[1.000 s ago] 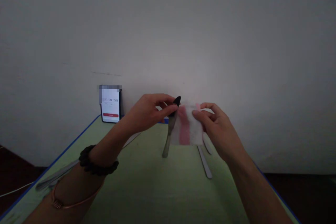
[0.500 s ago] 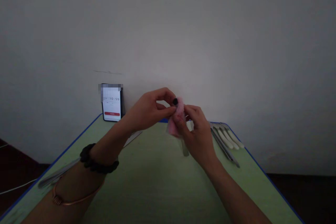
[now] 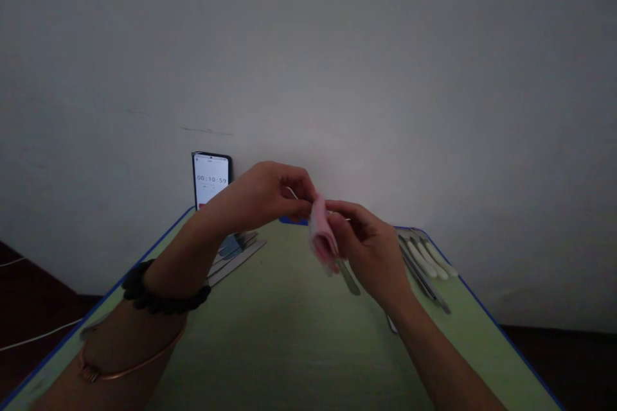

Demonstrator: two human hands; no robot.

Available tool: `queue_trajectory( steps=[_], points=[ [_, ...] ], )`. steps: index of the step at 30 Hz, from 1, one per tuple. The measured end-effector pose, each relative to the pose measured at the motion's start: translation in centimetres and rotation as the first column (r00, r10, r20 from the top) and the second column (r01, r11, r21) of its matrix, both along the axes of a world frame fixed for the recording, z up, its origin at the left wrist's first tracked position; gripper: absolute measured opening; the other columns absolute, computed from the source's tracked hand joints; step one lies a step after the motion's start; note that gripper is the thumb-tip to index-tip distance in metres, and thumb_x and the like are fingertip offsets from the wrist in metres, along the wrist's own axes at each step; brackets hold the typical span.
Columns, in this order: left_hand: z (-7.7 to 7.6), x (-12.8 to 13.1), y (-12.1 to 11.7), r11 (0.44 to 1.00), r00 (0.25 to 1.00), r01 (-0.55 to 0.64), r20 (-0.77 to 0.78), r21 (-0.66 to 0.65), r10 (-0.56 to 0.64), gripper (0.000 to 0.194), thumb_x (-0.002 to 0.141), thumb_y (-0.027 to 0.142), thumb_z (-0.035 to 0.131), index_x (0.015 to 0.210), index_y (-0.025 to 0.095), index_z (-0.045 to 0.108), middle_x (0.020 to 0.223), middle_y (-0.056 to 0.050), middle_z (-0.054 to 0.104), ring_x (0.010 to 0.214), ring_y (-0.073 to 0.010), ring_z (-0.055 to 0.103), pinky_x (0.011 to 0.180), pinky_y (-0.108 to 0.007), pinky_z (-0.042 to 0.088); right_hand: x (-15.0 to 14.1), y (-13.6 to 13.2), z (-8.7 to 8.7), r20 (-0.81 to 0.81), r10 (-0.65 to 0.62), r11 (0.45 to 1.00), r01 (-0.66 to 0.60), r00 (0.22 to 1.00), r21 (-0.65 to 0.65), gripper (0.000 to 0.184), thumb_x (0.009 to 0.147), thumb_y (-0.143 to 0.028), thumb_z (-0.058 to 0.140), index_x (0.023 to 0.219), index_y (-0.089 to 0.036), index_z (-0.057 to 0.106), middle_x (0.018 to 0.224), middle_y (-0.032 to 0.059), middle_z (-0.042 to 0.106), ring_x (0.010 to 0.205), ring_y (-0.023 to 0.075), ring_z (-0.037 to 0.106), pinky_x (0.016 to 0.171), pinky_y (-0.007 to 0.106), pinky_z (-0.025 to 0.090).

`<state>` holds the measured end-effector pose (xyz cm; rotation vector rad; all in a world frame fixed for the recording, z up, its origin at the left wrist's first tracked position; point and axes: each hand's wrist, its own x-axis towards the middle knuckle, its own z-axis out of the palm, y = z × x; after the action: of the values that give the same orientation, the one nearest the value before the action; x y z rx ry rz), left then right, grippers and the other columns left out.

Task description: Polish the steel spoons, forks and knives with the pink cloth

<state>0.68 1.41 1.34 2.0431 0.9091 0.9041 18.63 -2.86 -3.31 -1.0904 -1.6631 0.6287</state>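
Observation:
A folded pink and white cloth (image 3: 322,231) is wrapped around a metal piece of cutlery, above the table's middle. The cutlery's handle (image 3: 349,279) slants out below the cloth; its upper end is hidden. My left hand (image 3: 277,192) is closed in a pinch at the top of the wrapped piece, a dark beaded bracelet and a copper bangle on that arm. Pressing the cloth from the other side are the bent thumb and fingers of my right hand (image 3: 373,247).
White-handled cutlery (image 3: 427,260) and metal-handled pieces (image 3: 424,282) lie on the right of the green table (image 3: 289,334). More metal cutlery (image 3: 236,257) lies at the left, partly behind my forearm. A phone (image 3: 211,176) showing a timer leans on the wall (image 3: 308,64).
The cloth was spread flat beside the cutlery, then was folded around it. My right hand came leftward to my left hand. The cutlery's dark upper end has gone from sight.

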Motion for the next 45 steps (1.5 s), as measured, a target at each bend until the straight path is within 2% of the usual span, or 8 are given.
queue_trajectory(
  steps=[9,16,21,23,28,33,38,45],
  points=[
    [0.6,0.0,-0.4,0.979,0.987,-0.068,-0.131,0.191,0.094,0.003,0.065,0.017,0.068,0.066,0.019,0.071,0.06,0.002,0.07,0.055,-0.0131,0.063,0.053,-0.019,0.045,-0.2,0.7,-1.4,0.47,-0.043,0.964,-0.087,0.881,0.252,0.017,0.089,-0.027,0.049,0.085,-0.018,0.063,0.075,0.0044,0.061,0.074,0.0166,0.053,0.067,0.027,0.039],
    [0.0,-2.0,1.5,0.967,0.945,-0.25,0.226,0.038,0.236,0.012,0.061,0.022,0.074,0.067,0.015,0.067,0.058,0.0,0.066,0.054,-0.012,0.061,0.053,-0.02,0.049,2.0,1.3,-4.1,0.6,0.215,0.975,-0.206,0.77,-0.085,0.017,0.088,-0.024,0.05,0.082,-0.016,0.063,0.073,0.0035,0.06,0.071,0.0156,0.051,0.065,0.026,0.037],
    [-0.4,-2.2,2.6,0.944,0.683,-0.286,0.656,-0.165,0.322,0.011,0.063,0.017,0.07,0.069,0.015,0.062,0.065,0.003,0.061,0.058,-0.0098,0.061,0.056,-0.021,0.053,3.0,1.3,-2.9,0.415,0.382,0.92,-0.296,0.826,-0.257,0.025,0.091,-0.034,0.041,0.083,-0.016,0.055,0.071,0.0005,0.056,0.062,0.0122,0.048,0.059,0.023,0.037],
    [-0.3,-1.6,2.6,0.951,0.543,-0.162,0.781,-0.263,0.309,0.006,0.07,0.016,0.062,0.067,0.016,0.057,0.061,0.004,0.056,0.056,-0.0094,0.06,0.054,-0.021,0.052,3.3,1.0,-2.1,0.3,0.473,0.866,-0.374,0.829,-0.332,0.029,0.092,-0.04,0.038,0.084,-0.017,0.053,0.069,-0.0011,0.052,0.059,0.0111,0.045,0.055,0.022,0.036],
    [0.1,-0.2,1.7,0.913,0.311,0.164,0.898,-0.373,0.311,0.042,0.089,0.029,0.034,0.048,0.019,0.035,0.044,0.006,0.032,0.034,-0.0055,0.033,0.03,-0.017,0.029,3.7,0.3,-1.1,0.109,0.642,0.697,-0.518,0.759,-0.496,0.032,0.089,-0.047,0.04,0.083,-0.018,0.053,0.064,-0.0032,0.047,0.053,0.0089,0.041,0.047,0.02,0.034],
    [0.1,1.8,-0.1,0.909,0.262,0.138,0.9,-0.393,0.349,0.048,0.092,0.024,0.021,0.045,0.02,0.016,0.039,0.007,0.013,0.03,-0.0066,0.014,0.028,-0.019,0.016,3.0,0.1,-0.7,0.272,0.531,0.827,-0.421,0.803,-0.373,0.031,0.091,-0.042,0.04,0.08,-0.017,0.055,0.065,-0.0013,0.052,0.056,0.0102,0.044,0.049,0.021,0.035],
    [0.2,4.0,-1.9,0.93,0.359,0.037,0.873,-0.367,0.33,0.048,0.093,0.029,0.021,0.047,0.019,0.015,0.04,0.007,0.011,0.031,-0.0065,0.012,0.03,-0.019,0.017,1.8,-0.8,-0.2,0.502,0.313,0.949,-0.248,0.807,-0.193,0.029,0.092,-0.036,0.038,0.073,-0.018,0.051,0.06,-0.0019,0.052,0.05,0.0098,0.042,0.049,0.023,0.03],
    [0.9,3.8,-2.6,0.95,0.33,-0.061,0.893,-0.305,0.308,0.049,0.092,0.034,0.028,0.046,0.02,0.016,0.04,0.006,0.013,0.033,-0.0073,0.013,0.032,-0.022,0.019,1.0,-1.3,0.0,0.646,-0.015,0.997,-0.035,0.763,0.065,0.021,0.089,-0.035,0.046,0.079,-0.019,0.055,0.071,0.0039,0.063,0.057,0.0149,0.052,0.054,0.026,0.032]
  ],
)
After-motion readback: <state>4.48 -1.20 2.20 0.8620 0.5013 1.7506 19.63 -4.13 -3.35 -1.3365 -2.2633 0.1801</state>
